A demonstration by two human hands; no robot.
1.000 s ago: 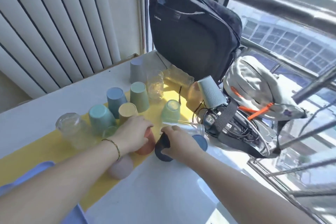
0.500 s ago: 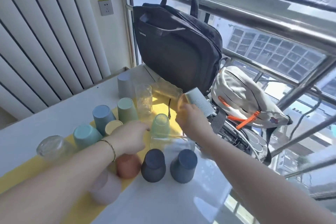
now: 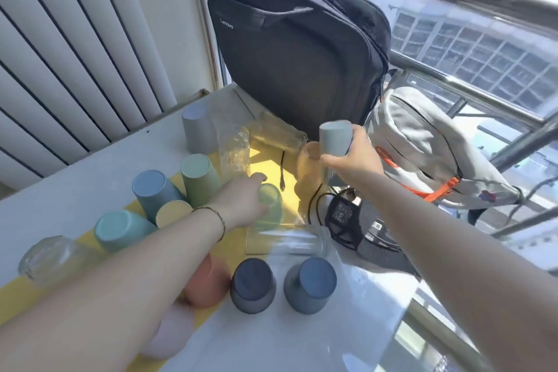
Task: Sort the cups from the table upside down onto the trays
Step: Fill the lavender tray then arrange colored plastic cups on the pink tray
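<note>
Lifted ribbed grey cup (image 3: 335, 142) since half-second ago; gripped base-up in right hand (image 3: 354, 160), fingers clamped round it. Shifted left hand (image 3: 241, 199) onto green cup (image 3: 273, 205), fingers curled round it.

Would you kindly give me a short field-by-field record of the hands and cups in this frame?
Right hand: grips the ribbed grey cup, held up near the black bag
Left hand: reaches onto the translucent green cup; grip unclear
Front cups: near dark blue cup and far dark blue cup, both base up on the white table
Lying down: clear glass, on its side
Under most cups: yellow mat
</note>
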